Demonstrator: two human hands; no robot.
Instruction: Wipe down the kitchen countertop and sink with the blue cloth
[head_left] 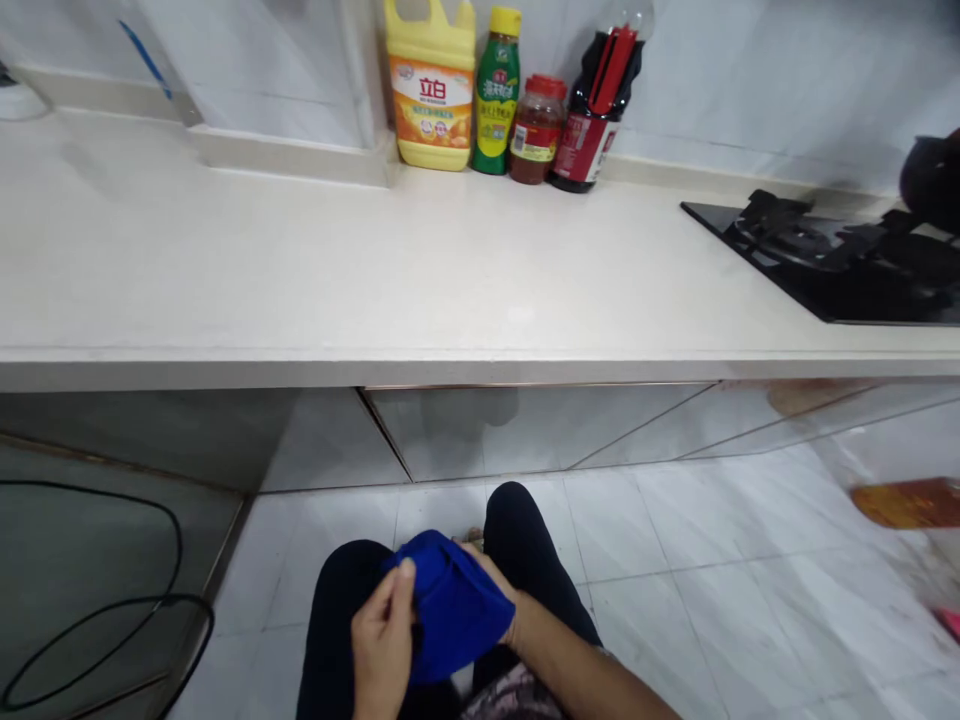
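Observation:
A piece of blue cloth (461, 610) is held over my lap, between my knees, at the bottom of the head view. My left hand (382, 635) pinches its left edge, with the thumb on top. From the right, my right hand (501, 590) reaches under and behind the cloth, which hides most of its fingers. The cloth looks folded, with a crease along its upper side. What kind of cloth item it is, I cannot tell.
Ahead runs a white countertop (375, 270). Against its wall stand a yellow detergent jug (433, 105), a green bottle (496, 95), a red-lidded jar (538, 130) and a dark bottle (589, 130). A black gas stove (840, 255) lies right; a black cable (176, 540) loops at left.

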